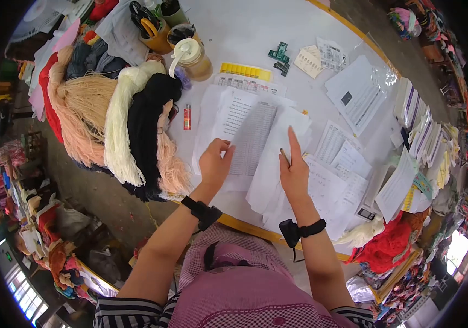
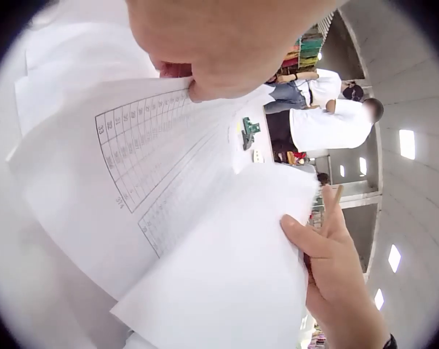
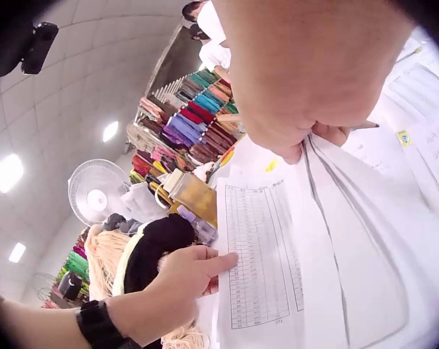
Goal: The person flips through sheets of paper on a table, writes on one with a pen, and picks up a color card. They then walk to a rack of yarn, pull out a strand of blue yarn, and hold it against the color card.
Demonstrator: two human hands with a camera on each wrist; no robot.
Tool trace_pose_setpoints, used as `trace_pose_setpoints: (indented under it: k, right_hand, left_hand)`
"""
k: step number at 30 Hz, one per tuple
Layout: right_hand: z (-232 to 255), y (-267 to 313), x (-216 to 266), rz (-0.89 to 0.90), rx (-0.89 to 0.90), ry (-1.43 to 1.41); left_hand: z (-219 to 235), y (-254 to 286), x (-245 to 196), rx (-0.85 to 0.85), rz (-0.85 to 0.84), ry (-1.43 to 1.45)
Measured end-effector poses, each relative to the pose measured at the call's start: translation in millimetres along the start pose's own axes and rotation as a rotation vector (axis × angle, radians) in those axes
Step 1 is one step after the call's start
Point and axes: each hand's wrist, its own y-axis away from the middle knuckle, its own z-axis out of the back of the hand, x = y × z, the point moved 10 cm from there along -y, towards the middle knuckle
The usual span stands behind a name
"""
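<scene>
From my seat the head view is bright and even, lit from overhead, with only soft shadows under the left hand (image 1: 214,164) and right hand (image 1: 294,172). The white papers (image 1: 256,136) glare nearly to blankness on the far side. Fisheye bending curves the table edge (image 1: 245,225) and blackens the corners. In both wrist views the near hand fills the top as a soft blur, and ceiling lights (image 3: 7,171) bloom into white patches; the printed table (image 3: 259,254) stays readable as lines only.
</scene>
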Motion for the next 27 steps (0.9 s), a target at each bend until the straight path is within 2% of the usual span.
trace_pose_setpoints:
  k: [2, 3, 4, 6, 7, 8, 10, 14, 16, 20, 22, 25, 27]
  right_hand:
    - [-16, 2, -24, 0.02, 0.045, 0.021]
    - [-22, 0, -20, 0.04, 0.089, 0.045]
    - [-22, 1, -18, 0.04, 0.088, 0.045]
    - [-25, 4, -17, -0.062, 0.098, 0.024]
    - [-24, 4, -10, 0.033, 0.032, 0.019]
    - [-24, 4, -9, 0.031, 0.029, 0.022]
    - [-30, 5, -10, 0.029, 0.086, 0.21]
    - [-26, 8, -40, -0.083, 0.032, 0.159]
    - [-19, 7, -49, -0.137, 0.017, 0.178]
    - [-8, 4, -41, -0.156, 0.028, 0.193]
    - [-15, 4, -40, -0.27, 0.138, 0.163]
    - [-26, 4, -48, -0.19, 0.057, 0.02]
    - [-25, 5, -52, -0.189, 0.053, 0.027]
  left_hand:
    - [-18, 6, 0, 0.133, 0.11, 0.261]
    - [-27, 10, 2, 0.226, 0.187, 0.266]
    - [-29, 11, 1, 0.226, 0.186, 0.267]
    - [-57, 23, -7, 0.452, 0.274, 0.667]
    - [-63, 28, -9, 0.478, 0.324, 0.718]
    - [-64, 29, -10, 0.483, 0.323, 0.719]
    - [-73, 34, -8, 0.518, 0.399, 0.816]
    - [-72, 32, 3, 0.519, 0.508, 0.903]
    - [-64, 30, 15, 0.402, 0.629, 0.93]
    - [-67, 23, 51, 0.395, 0.606, 0.813]
    - [-68, 22, 53, 0.395, 0.602, 0.818]
    - [-63, 20, 47, 0.363, 0.594, 0.807]
    - [-60, 18, 46, 0.336, 0.589, 0.791]
